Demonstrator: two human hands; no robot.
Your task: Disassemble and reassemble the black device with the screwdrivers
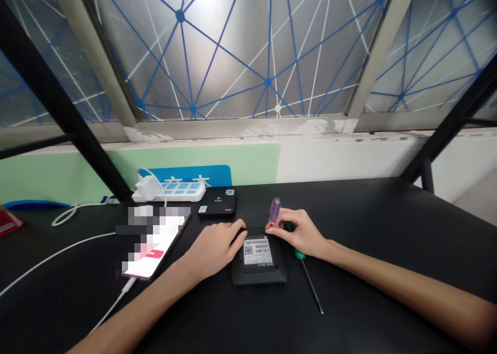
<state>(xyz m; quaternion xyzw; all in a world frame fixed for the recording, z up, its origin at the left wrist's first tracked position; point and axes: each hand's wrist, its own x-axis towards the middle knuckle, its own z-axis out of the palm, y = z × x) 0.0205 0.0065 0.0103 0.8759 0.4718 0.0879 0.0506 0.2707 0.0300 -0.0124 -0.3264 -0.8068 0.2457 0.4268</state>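
Observation:
A flat black electronic box [259, 275] with a white label [258, 251] bearing a QR code lies on the black table. My left hand [217, 248] grips its far left side, thumb and forefinger at the edge. In my right hand [301, 232], a small screwdriver with a clear purple handle [275, 209] is pinched near the bottom of the handle. It stands nearly upright at the box's far right corner; its tip is hidden by my fingers. A second screwdriver, with a green and black handle [300, 254], lies partly under my right hand, blade toward me.
A second black box [217, 202] sits behind my left hand. Left of it are a white power strip [182, 191] with a plugged-in charger [148, 188] and a lit phone [155, 245] on a white cable [125, 288]. Black metal posts [70, 95] flank the table before the window.

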